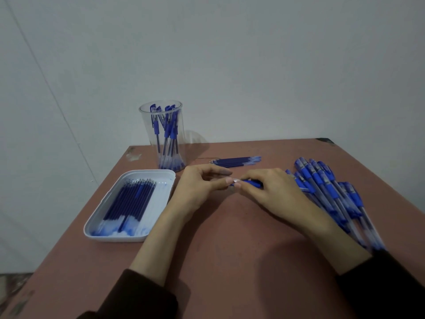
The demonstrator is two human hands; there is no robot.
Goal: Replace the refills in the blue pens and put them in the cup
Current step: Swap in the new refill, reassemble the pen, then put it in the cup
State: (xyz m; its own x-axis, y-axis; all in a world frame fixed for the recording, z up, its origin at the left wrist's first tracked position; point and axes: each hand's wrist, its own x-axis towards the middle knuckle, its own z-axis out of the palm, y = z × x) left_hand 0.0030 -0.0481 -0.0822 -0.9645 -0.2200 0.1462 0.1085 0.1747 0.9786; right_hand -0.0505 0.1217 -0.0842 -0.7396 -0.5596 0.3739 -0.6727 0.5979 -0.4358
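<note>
A blue pen [251, 183] lies between both hands over the middle of the table. My right hand [273, 189] grips its blue barrel, and my left hand [202, 183] pinches its clear tip end with thumb and fingertips. At the back left stands a clear cup [164, 134] with several blue pens upright in it. A white tray [161, 174] at the left holds several blue refills [128, 203]. A few more refills [235, 161] lie loose behind my hands. A pile of blue pens [331, 194] is spread at the right, partly hidden by my right forearm.
The table [230, 261] is reddish brown, with its left edge running close past the tray and its back edge against a pale wall. Dark sleeves cover both forearms near the bottom of the view.
</note>
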